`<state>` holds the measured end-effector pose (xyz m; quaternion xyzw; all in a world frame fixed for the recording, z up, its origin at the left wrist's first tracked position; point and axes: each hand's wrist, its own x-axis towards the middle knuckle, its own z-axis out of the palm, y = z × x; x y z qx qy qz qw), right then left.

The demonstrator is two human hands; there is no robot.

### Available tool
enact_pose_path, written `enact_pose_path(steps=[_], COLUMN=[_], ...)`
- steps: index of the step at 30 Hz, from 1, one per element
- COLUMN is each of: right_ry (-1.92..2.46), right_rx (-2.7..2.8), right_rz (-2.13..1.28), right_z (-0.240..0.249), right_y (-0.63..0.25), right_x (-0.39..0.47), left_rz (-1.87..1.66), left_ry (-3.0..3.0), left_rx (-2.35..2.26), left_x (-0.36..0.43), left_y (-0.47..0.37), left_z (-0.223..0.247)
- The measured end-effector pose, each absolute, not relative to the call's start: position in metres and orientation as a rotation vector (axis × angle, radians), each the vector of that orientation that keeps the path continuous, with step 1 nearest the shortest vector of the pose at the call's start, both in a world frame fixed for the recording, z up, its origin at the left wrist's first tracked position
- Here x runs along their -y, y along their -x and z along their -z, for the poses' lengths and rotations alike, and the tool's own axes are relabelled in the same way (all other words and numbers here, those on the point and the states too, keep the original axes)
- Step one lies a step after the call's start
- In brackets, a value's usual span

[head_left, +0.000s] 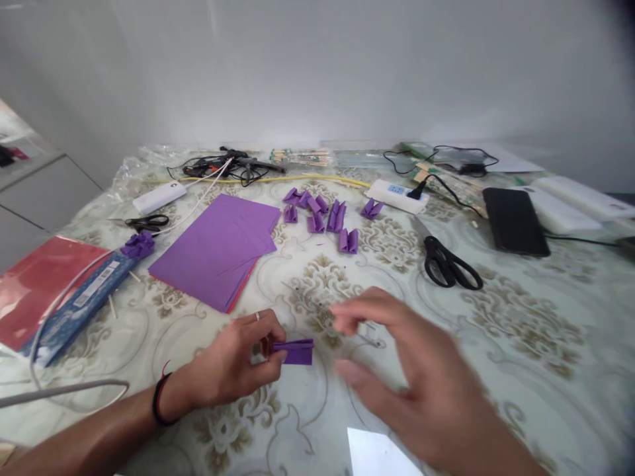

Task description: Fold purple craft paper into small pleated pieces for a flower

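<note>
A small folded piece of purple paper [299, 353] is pinched at its left end between the thumb and fingers of my left hand [243, 357]. My right hand [417, 377] is slightly blurred and hovers to the right of that piece, thumb and fingers apart, with nothing between them. Farther back on the table lie several folded purple paper pieces [336, 216] in a loose group. To their left rests a stack of purple paper sheets [213, 244], with a red edge showing beneath.
Black-handled scissors [449, 264] and a dark phone [516, 221] lie at right. A white power strip [397, 196] stands at the back. Left are a red paper pack [54, 284], a crumpled purple paper flower [137, 244], more scissors [149, 222] and a grey cable [64, 390].
</note>
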<state>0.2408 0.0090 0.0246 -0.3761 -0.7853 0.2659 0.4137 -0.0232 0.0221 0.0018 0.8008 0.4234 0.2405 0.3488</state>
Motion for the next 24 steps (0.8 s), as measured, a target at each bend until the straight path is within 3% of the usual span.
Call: enact_pose_path(steps=[11,18,24], right_ry=[0.883,0.898,0.882], right_rx=[2.013,2.030,2.004], right_rz=[-1.155,-1.144,-1.116], right_z=[0.019,0.019,0.019], right_y=[-0.203,-0.207,-0.209], right_x=[-0.024,-0.029,-0.028], left_rz=[-0.585,-0.692,-0.570], left_ry=[-2.021,-1.972,-2.000], left_rx=[-1.002,-1.095,-1.032], left_x=[-0.020,-0.019,-0.020], left_y=[0.023,0.022,0.023], left_z=[0.005,0.000,-0.002])
